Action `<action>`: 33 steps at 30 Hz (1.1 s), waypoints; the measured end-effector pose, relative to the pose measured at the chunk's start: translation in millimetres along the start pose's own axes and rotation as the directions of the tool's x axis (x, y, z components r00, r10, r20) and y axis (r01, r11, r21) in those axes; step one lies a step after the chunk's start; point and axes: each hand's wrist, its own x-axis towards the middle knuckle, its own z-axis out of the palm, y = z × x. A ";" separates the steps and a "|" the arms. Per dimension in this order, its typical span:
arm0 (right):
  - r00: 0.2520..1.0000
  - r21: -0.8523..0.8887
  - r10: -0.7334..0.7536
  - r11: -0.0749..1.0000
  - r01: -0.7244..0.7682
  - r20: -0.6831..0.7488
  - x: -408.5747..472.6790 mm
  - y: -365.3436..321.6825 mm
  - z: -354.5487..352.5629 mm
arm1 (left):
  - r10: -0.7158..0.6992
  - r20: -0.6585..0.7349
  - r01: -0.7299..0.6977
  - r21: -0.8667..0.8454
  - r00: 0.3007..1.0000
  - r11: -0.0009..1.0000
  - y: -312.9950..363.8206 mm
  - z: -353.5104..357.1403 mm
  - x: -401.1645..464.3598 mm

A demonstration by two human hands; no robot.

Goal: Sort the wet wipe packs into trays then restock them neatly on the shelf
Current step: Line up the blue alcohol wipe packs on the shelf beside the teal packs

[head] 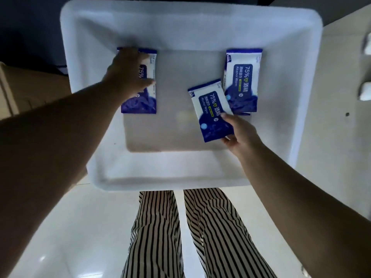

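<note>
Striped trouser legs (180, 233) stand nearest, on a pale glossy floor (70, 227), and both forearms reach out over them into a white plastic tray (164, 177). On the nearer side, the right hand (240, 133) pinches the lower corner of a blue-and-white wipe pack (210, 111), thumb on its printed face and fingers under its bottom edge; this pack sits tilted, its long axis leaning up and to the left, and its upper right corner overlaps a second pack (242, 81) lying square against the tray's far right. Farther in and to the left, the left hand (128, 71) lies spread, fingers fairly straight, pressing flat on a third pack (140, 87) whose long axis runs straight away from the person. The tilted pack is plainly the right hand's job, being well apart from the left hand; squaring it likely means turning its top clockwise, parallel to its neighbour, and sliding it left into the bare middle. Beyond the tray's right rim, a pale cabinet surface (331, 137) shows.
</note>
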 end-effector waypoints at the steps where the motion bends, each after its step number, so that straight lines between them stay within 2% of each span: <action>1: 1.000 0.066 0.004 0.998 -0.005 0.010 0.8 3.4 -5.4 | -0.017 0.030 0.016 0.033 0.999 0.999 -2.7 0.3 6.2; 6: 0.995 0.305 -0.085 0.950 0.066 0.049 1.8 22.4 -12.5 | -0.180 0.070 0.154 0.278 0.981 0.948 2.3 3.8 15.2; 9: 0.989 0.345 -0.141 0.931 0.116 0.049 -1.1 26.5 -8.2 | -0.241 0.166 0.155 0.411 0.956 0.898 7.9 13.0 3.4; 11: 0.986 0.316 -0.161 0.938 0.142 0.035 -10.3 22.9 -3.8 | -0.270 0.219 0.203 0.285 0.938 0.937 7.6 22.3 -12.8; 13: 0.980 0.275 -0.193 0.945 0.174 0.044 -23.9 16.1 -1.1 | -0.310 0.217 0.316 0.005 0.926 0.949 7.6 24.1 -31.2; 14: 0.976 0.265 -0.207 0.947 0.183 0.065 -31.2 11.6 -1.5 | -0.336 0.215 0.367 -0.125 0.917 0.922 9.6 21.6 -40.6; 16: 0.966 0.234 -0.211 0.957 0.172 0.153 -54.8 -4.0 -2.9 | -0.379 0.235 0.444 -0.390 0.895 0.806 18.6 2.3 -61.3; 18: 0.945 0.185 -0.203 0.970 0.158 0.257 -84.5 -25.0 -4.6 | -0.371 0.259 0.452 -0.565 0.892 0.691 32.2 -31.7 -86.9; 22: 0.891 0.115 -0.228 0.973 0.198 0.392 -156.5 -75.4 -7.0 | -0.294 0.195 0.337 -0.741 0.936 0.581 60.0 -114.1 -132.7; 26: 0.834 0.080 -0.292 0.954 0.289 0.468 -228.4 -116.4 -5.2 | -0.255 0.146 0.241 -0.886 0.956 0.395 99.1 -195.1 -178.6; 29: 0.759 0.160 -0.373 0.926 0.342 0.534 -285.9 -142.8 -6.7 | -0.216 0.092 0.160 -0.932 0.972 0.326 126.4 -249.0 -216.6; 33: 0.603 0.237 -0.476 0.869 0.435 0.640 -356.1 -166.8 -14.7 | -0.164 -0.026 0.022 -0.958 0.986 0.287 156.3 -304.5 -267.5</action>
